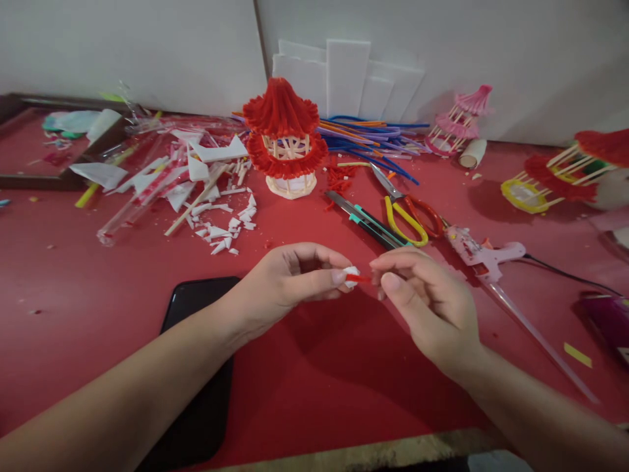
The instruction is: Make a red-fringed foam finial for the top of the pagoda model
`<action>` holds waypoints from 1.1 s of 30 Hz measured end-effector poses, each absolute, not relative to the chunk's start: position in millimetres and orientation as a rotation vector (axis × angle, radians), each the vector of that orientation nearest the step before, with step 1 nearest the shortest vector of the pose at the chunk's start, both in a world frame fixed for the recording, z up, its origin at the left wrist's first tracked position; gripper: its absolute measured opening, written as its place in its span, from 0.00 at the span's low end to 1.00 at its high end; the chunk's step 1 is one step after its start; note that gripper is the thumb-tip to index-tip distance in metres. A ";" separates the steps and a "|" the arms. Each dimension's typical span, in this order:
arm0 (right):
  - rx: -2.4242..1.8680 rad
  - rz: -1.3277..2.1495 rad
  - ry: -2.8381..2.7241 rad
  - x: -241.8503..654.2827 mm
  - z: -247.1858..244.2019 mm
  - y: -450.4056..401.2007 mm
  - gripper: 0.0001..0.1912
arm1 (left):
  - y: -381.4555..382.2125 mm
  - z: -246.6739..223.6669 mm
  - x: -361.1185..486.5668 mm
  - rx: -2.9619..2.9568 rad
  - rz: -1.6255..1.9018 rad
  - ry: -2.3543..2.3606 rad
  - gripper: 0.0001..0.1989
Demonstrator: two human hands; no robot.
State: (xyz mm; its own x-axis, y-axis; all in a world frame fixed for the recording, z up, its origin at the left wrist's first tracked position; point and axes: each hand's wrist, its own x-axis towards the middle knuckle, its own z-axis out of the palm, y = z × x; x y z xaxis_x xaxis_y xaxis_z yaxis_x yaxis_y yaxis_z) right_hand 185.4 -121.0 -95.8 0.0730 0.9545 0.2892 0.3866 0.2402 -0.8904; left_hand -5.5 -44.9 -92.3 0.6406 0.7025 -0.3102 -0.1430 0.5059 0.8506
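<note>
Between the thumb and fingers of my left hand [299, 275] is a small white foam piece [351, 271]. A short red pipe cleaner [360, 278] lies across that piece and points to the right. My right hand [432, 301] has its fingers curled in a pinch at the strip's free end; the fingertips partly hide that end. Behind the hands stand a utility knife [368, 221] and pliers [405, 206] with one yellow and one red handle, both lying on the table. A red fuzzy two-tiered lantern-like model [282, 118] rises upright at the back.
White foam scraps [221, 229] and clear plastic wrappers [142, 196] litter the left. Blue and orange pipe cleaners [363, 137] lie at the back. A pink glue gun [491, 259] with its cord rests right. A black phone [196, 393] is under my left forearm. Another model [555, 177] lies tilted far right.
</note>
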 end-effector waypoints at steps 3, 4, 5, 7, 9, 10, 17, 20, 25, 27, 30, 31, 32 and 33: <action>-1.362 0.933 -1.340 185.6 -98.5 -119.5 0.09 | -44.4 -93.4 -5.2 0.885 0.576 0.718 0.08; -1.361 0.971 -1.310 185.4 -99.2 -119.0 0.10 | -44.2 -93.8 -5.1 0.877 0.576 0.722 0.09; -1.359 0.996 -1.290 185.1 -99.5 -118.7 0.10 | -44.1 -94.1 -5.1 0.870 0.576 0.721 0.09; -1.356 1.027 -1.270 184.1 -99.3 -118.4 0.10 | -43.9 -94.3 -5.3 0.871 0.571 0.721 0.10; -1.338 1.056 -1.265 182.7 -98.1 -118.3 0.10 | -43.8 -94.3 -5.6 0.889 0.570 0.723 0.10; -1.326 1.069 -1.261 181.9 -97.4 -118.3 0.10 | -43.8 -94.2 -5.7 0.899 0.571 0.727 0.11; -1.283 1.121 -1.275 181.2 -96.7 -121.0 0.09 | -45.2 -92.2 -6.1 0.979 0.579 0.691 0.09; -1.285 1.112 -1.309 181.9 -96.7 -123.7 0.09 | -46.1 -90.3 -6.3 0.999 0.576 0.660 0.09; -1.294 1.031 -1.391 180.1 -93.6 -123.9 0.09 | -46.6 -88.3 -6.4 1.010 0.590 0.620 0.08; -1.310 0.993 -1.412 179.1 -92.6 -122.9 0.09 | -46.5 -87.9 -6.0 1.006 0.594 0.606 0.08; -1.309 0.956 -1.434 178.4 -91.9 -121.9 0.09 | -46.4 -87.0 -5.0 1.001 0.588 0.594 0.08; -1.304 0.949 -1.440 178.5 -91.8 -121.9 0.09 | -46.5 -86.5 -4.7 1.006 0.584 0.588 0.07; -1.300 0.944 -1.446 178.6 -91.8 -122.0 0.09 | -46.6 -85.9 -4.5 1.016 0.580 0.585 0.07; -1.296 0.943 -1.449 178.8 -91.8 -122.2 0.09 | -46.7 -85.4 -4.4 1.030 0.575 0.584 0.07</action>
State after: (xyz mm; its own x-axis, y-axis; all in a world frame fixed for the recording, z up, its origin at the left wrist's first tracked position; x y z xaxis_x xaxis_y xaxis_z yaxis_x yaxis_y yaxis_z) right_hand 178.8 -122.2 -91.8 0.0038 0.9887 0.1497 0.2633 0.1435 -0.9540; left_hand -4.4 -46.7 -85.4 0.7101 0.6825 -0.1734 -0.1630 0.3988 0.9024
